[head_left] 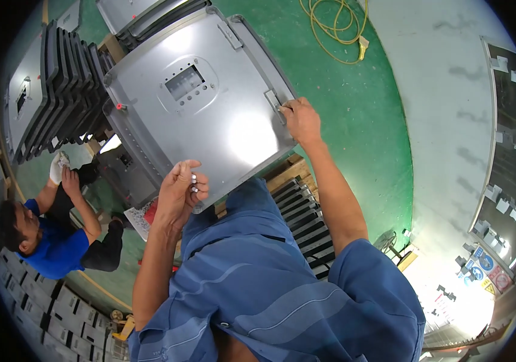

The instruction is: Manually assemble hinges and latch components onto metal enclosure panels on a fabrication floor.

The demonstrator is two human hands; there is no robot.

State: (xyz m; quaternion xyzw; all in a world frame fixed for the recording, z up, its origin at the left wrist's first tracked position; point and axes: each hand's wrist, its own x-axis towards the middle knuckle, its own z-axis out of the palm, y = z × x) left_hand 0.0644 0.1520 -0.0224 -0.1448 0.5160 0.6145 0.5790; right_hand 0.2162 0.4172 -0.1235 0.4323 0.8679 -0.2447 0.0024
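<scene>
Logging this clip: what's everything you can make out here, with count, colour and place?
Metal panel with rectangular cutout: one, silver-grey, centre
Small pieces: at least two, white, in the left hand
Red plug: one, red, panel's left edge
Stacked panels: several, grey, upper left
Slatted stack: one, dark and light grey, below panel
Cord: one, yellow, floor, top
Floor: one, green, around panel
Safety signs: several, multicoloured, lower right
Fan: one, dark, lower right
Co-worker: one, blue top, left
Hands: two, bare; left over panel, right at its right edge
</scene>
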